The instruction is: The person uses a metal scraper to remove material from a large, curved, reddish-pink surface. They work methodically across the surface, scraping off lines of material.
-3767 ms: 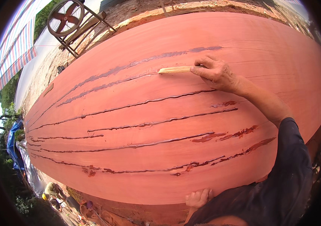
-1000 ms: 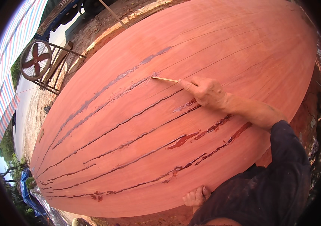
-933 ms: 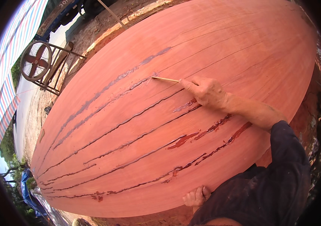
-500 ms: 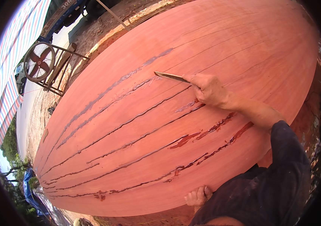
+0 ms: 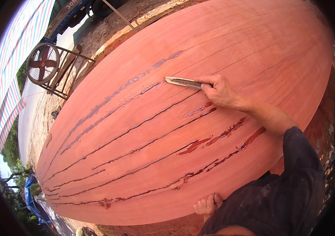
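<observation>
A broad reddish wooden slab [image 5: 230, 59] fills most of the view, its outline bowed by the lens. Long dark cracks run along its grain, several coated with a smeared grey-purple paste [image 5: 112, 98]. Wet-looking dark red patches [image 5: 195, 145] lie on cracks nearer me. My right hand [image 5: 220, 92] is closed round a narrow slant-tipped knife [image 5: 181, 82]. The knife points left, its tip at the upper end of a paste-coated crack. At the slab's near edge, my left hand [image 5: 206, 204] rests with curled fingers; whatever they might hold is hidden.
Beyond the slab's far left side stands a round fan [image 5: 43, 63] on a metal frame. A striped tarp [image 5: 18, 47] hangs at the left, with a blue vehicle [image 5: 71, 17] behind it. Blue sheeting [image 5: 32, 200] and trees are at the lower left.
The knife has turned in my right hand so more of its flat side shows, and its tip has shifted slightly right and nearer. My left hand has barely moved.
</observation>
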The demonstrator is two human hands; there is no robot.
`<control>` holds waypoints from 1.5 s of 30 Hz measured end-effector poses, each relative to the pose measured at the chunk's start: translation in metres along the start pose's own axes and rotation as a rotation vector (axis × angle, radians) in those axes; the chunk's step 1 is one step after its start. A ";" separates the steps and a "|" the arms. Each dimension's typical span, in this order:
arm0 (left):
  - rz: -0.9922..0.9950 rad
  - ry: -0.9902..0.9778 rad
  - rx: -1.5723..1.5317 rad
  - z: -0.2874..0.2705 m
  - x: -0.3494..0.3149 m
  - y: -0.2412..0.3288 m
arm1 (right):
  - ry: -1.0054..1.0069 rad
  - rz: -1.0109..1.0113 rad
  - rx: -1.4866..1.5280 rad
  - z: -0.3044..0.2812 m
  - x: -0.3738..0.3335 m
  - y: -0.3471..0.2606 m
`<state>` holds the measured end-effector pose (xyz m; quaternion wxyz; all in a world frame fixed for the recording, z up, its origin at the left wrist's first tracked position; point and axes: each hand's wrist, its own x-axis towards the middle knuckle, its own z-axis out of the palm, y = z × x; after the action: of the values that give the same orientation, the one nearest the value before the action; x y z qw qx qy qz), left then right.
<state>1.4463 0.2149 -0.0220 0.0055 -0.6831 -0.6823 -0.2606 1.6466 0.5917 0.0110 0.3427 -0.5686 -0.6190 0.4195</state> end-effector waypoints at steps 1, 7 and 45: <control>-0.001 0.007 -0.010 0.001 0.001 0.001 | 0.006 -0.010 0.020 -0.001 0.000 -0.001; 0.002 0.063 -0.051 0.003 0.005 0.002 | -0.088 0.205 0.121 -0.021 0.004 -0.001; 0.034 0.219 -0.501 -0.013 -0.011 -0.005 | -0.032 -0.346 -0.159 -0.084 0.003 0.100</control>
<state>1.4379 0.2007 -0.0164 -0.0855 -0.6421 -0.5804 -0.4934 1.7634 0.6054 -0.0450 0.3538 -0.4722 -0.7441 0.3134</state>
